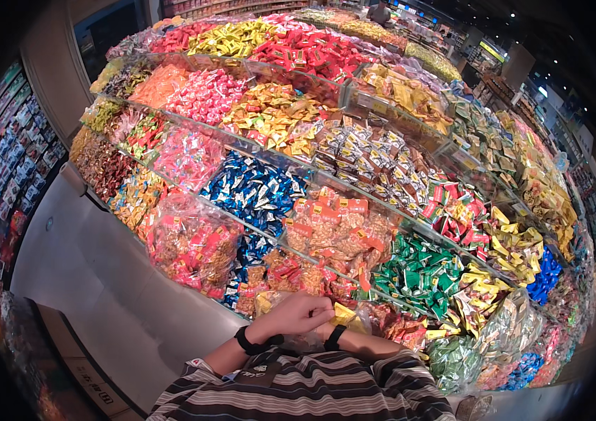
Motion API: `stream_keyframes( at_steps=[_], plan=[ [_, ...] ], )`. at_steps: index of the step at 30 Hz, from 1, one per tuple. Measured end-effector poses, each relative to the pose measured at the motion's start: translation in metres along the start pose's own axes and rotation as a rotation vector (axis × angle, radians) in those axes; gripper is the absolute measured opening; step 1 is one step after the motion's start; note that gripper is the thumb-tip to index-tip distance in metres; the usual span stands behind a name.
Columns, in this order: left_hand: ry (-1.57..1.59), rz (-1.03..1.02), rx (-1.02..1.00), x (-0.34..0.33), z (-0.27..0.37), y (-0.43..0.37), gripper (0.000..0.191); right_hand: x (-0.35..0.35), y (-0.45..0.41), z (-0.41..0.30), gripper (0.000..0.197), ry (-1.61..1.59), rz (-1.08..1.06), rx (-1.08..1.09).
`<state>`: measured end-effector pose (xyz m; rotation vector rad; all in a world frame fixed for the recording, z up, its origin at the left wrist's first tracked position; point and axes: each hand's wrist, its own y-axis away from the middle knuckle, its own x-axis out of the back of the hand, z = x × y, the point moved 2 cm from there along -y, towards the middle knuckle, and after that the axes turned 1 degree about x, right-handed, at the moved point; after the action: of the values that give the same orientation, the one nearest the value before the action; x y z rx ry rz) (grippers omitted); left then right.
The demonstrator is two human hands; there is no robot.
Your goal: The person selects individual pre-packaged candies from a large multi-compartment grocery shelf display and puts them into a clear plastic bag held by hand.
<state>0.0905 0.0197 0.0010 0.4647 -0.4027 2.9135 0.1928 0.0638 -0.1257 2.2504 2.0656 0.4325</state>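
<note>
My left hand is curled in front of my chest, over the right wrist, and a black band circles its wrist. My right hand is mostly hidden behind it; another black band shows on that wrist. Around both hands lies a clear plastic bag with yellow packets. Whether either hand grips the bag is hidden. Just beyond are red-labelled packets of brown snacks, and a large clear bag of red-labelled snacks sits to their left.
Glass dividers split the sloped display into tiers of wrapped sweets, among them blue packets and green packets. Grey floor runs along the left. A cardboard box stands lower left, below hanging packets.
</note>
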Motion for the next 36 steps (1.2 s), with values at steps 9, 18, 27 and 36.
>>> stream_keyframes(
  at_steps=[9, 18, 27, 36],
  plan=[
    [-0.062, 0.028, 0.092, 0.008, -0.004, 0.019, 0.022, -0.01, 0.002, 0.003, 0.039, -0.048, 0.053, 0.0],
    [-0.01, 0.063, 0.071, 0.005, -0.006, 0.013, 0.025, -0.011, -0.002, 0.004, 0.038, -0.082, 0.094, 0.029],
    [0.009, 0.062, 0.1, 0.003, -0.004, 0.011, 0.024, -0.024, -0.003, 0.009, 0.038, -0.119, 0.101, 0.04],
    [-0.011, 0.109, 0.15, 0.006, -0.005, 0.015, 0.02, -0.014, 0.003, 0.005, 0.038, -0.128, 0.133, 0.041]
  ],
)
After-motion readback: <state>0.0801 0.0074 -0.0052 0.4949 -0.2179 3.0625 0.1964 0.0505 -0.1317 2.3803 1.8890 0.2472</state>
